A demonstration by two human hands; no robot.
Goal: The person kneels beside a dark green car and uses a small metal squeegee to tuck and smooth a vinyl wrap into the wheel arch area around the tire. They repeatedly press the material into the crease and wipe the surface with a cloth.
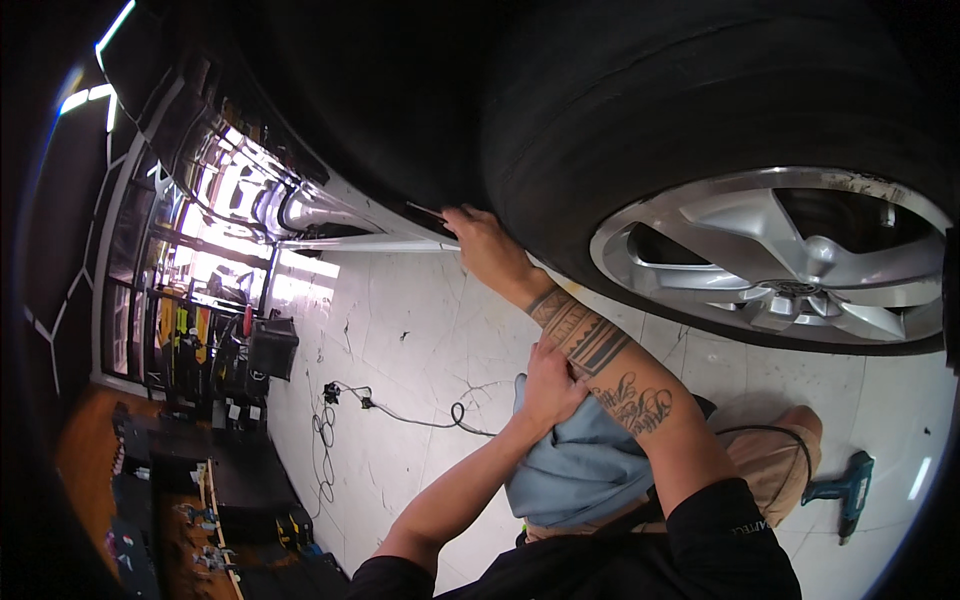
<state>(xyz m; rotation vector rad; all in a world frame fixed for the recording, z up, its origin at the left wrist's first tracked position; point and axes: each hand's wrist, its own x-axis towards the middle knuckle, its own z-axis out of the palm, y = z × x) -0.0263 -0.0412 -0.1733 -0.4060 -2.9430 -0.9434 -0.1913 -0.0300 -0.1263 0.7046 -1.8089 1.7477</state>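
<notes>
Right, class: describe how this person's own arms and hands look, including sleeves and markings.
Left hand and right hand are gloveless. The black left sleeve and right sleeve are short; the right has small pale lettering. The right forearm bears a dark geometric tattoo band near the wrist and a script tattoo nearer the elbow; the left forearm shows none.

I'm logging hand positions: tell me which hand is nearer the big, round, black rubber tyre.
Right. The right hand is close beside the left side of the tyre; the left hand is lower in view and farther away, by the tattooed right forearm.
</notes>
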